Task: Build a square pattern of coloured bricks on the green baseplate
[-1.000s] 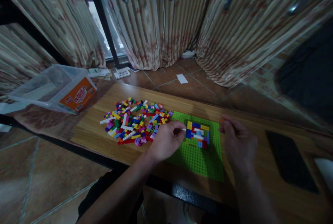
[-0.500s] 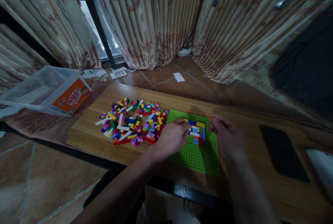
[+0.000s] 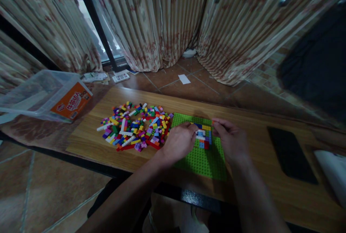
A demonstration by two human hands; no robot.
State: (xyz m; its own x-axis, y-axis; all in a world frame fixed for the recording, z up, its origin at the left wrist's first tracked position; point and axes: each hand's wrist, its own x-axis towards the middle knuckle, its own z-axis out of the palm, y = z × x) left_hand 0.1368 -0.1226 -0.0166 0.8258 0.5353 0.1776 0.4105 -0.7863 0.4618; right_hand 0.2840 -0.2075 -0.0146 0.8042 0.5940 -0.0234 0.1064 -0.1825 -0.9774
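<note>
A green studded baseplate [image 3: 200, 164] lies on the wooden table, bearing a low patch of bricks [image 3: 207, 143] in blue, yellow, white and red. Over the patch's left side is my left hand [image 3: 181, 140], fingers pinched together and pointing right; a bit of white shows at the fingertips, but whether it is held I cannot tell. At the plate's far right corner, my right hand [image 3: 232, 137] pinches a small orange brick [image 3: 213, 122] between thumb and forefinger. The fingers hide part of that brick.
Left of the plate spreads a pile of loose mixed bricks [image 3: 135, 126]. A clear plastic bin [image 3: 40, 90] with an orange label stands farther left. A dark flat slab [image 3: 292, 155] lies on the wooden table [image 3: 92, 143] to the right, near a white object [image 3: 332, 170].
My right hand, with the orange brick, has moved slightly left towards the brick patch. My left hand stays nearly in place. The whole view has shifted a little.
</note>
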